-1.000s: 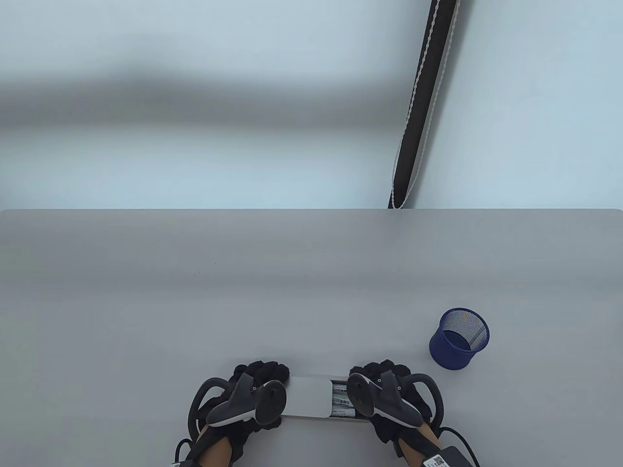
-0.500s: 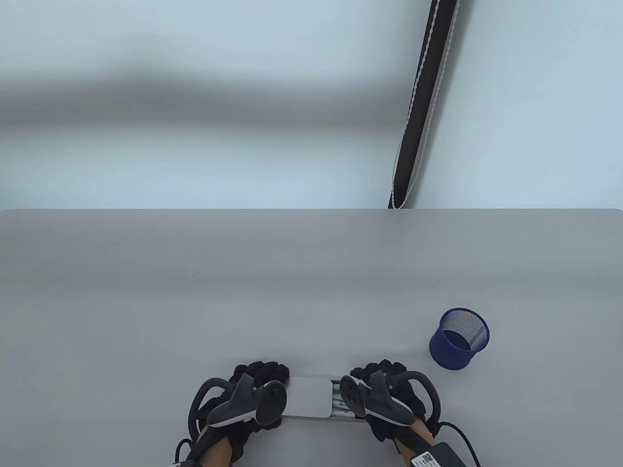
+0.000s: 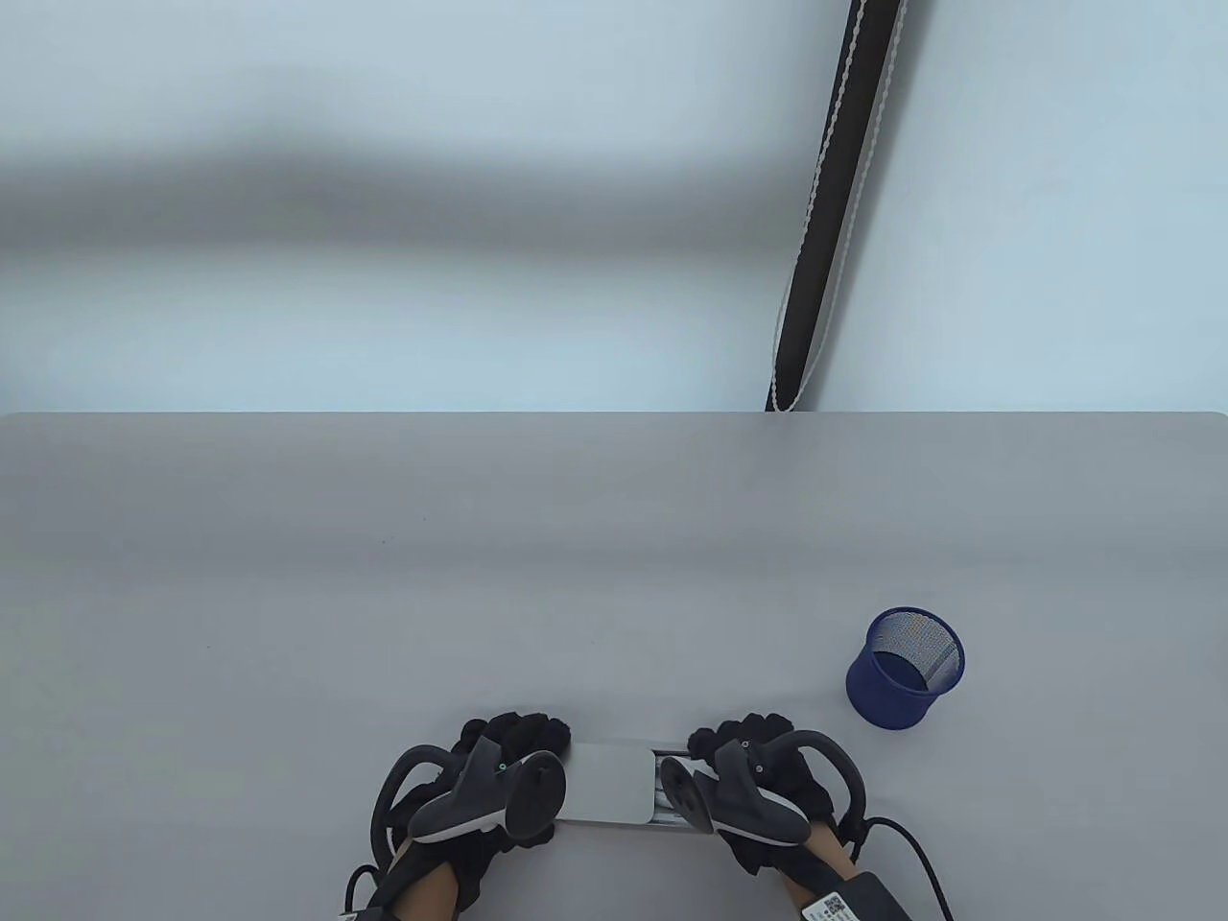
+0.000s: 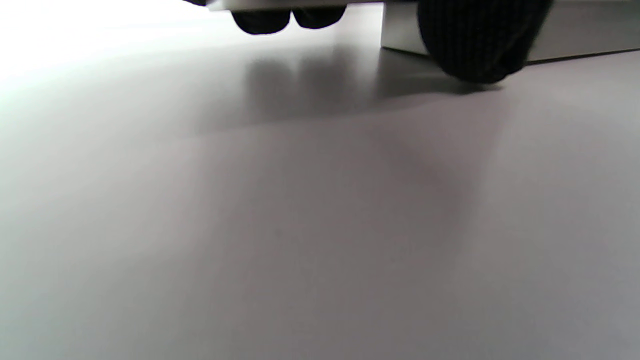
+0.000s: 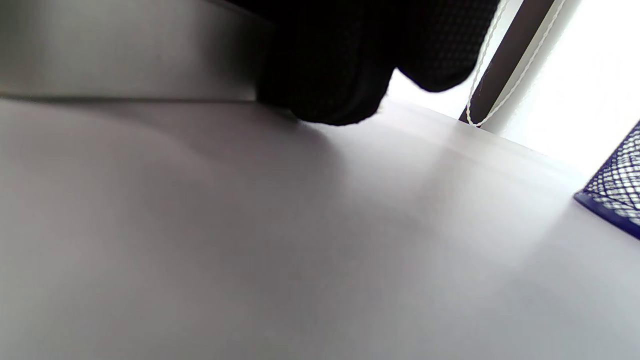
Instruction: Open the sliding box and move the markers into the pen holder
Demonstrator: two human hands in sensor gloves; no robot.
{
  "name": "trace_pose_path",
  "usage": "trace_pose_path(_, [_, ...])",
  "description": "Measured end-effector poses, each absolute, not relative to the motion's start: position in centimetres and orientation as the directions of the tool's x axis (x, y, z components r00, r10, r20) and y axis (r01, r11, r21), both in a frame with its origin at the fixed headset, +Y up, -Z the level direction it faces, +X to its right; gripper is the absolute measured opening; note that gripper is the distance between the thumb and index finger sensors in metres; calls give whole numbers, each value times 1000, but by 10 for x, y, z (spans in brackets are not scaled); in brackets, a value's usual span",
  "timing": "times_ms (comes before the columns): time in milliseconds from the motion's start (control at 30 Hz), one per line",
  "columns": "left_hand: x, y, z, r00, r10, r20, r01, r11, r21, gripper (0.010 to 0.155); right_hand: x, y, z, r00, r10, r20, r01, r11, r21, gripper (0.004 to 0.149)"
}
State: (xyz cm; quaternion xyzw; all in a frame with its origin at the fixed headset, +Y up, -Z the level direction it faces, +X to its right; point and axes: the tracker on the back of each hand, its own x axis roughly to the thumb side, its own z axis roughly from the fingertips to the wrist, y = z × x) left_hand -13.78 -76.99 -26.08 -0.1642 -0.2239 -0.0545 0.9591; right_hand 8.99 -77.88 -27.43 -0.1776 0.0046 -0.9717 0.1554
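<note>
The grey-white sliding box (image 3: 604,782) lies near the table's front edge, its lid slid left so a narrow gap shows at its right end. A strip of the markers (image 3: 662,798) shows in that gap. My left hand (image 3: 523,741) grips the box's left end; in the left wrist view its thumb (image 4: 475,45) presses the box's side (image 4: 575,35). My right hand (image 3: 753,737) grips the right end, its tracker covering most of the gap. The right wrist view has gloved fingers (image 5: 325,75) against the box wall (image 5: 125,55). The blue mesh pen holder (image 3: 907,667) stands upright to the right, apart from both hands.
The grey table (image 3: 576,576) stretches away behind the box. A dark pole with white cords (image 3: 825,211) rises behind the far edge. The pen holder's rim (image 5: 612,192) shows at the right edge of the right wrist view.
My right hand and its tracker have shifted left over the box's open end, so less of the markers shows. The left hand and the lid stay put.
</note>
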Motion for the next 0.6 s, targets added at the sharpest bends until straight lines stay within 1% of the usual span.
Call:
trace_pose_path(200, [-137, -770, -261, 893, -31, 448, 179, 940, -290, 75, 94, -779, -273, -900, -263, 347, 260, -964, -57, 63])
trace_pose_path(600, [-137, -770, -261, 894, -32, 447, 176, 943, -284, 75, 101, -778, -272, -920, -198, 338, 191, -980, -53, 49])
